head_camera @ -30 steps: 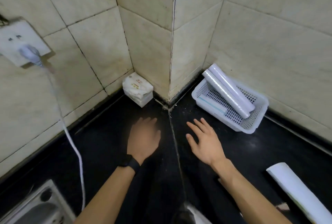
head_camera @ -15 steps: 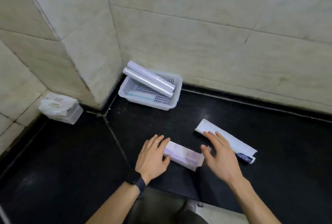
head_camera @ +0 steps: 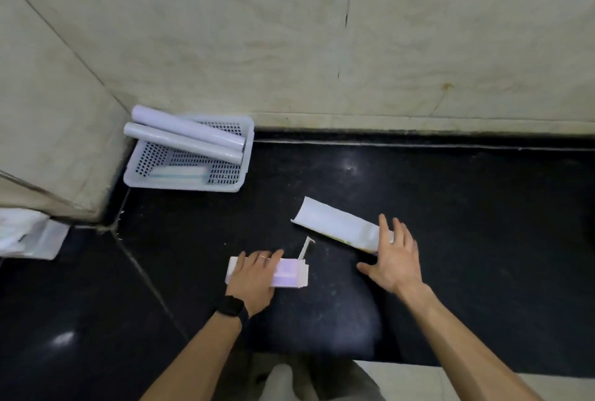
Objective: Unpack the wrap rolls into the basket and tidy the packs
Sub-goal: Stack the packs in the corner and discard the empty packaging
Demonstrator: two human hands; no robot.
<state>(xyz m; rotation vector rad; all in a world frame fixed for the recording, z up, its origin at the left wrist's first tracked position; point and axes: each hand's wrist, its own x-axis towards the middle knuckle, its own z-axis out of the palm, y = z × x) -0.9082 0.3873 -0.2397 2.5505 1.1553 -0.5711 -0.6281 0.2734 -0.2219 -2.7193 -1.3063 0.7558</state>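
Box: my left hand [head_camera: 254, 275] lies flat over the purple box [head_camera: 285, 275] near the worktop's front edge, fingers draped on top; I cannot tell whether they grip it.
Pack: my right hand [head_camera: 394, 259] is spread open, fingertips touching the near end of the white pack [head_camera: 335, 226] mid-worktop.
Rolls: two rolls [head_camera: 183, 138] lie across the basket's rim.
Basket: white basket [head_camera: 246, 156] sits in the worktop's back left corner, against the wall [head_camera: 322, 46].
Watch: black watch [head_camera: 231, 307] on my left wrist.

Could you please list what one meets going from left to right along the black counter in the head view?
Tissue pack → white basket → left hand on the purple box → right hand on the open white pack.
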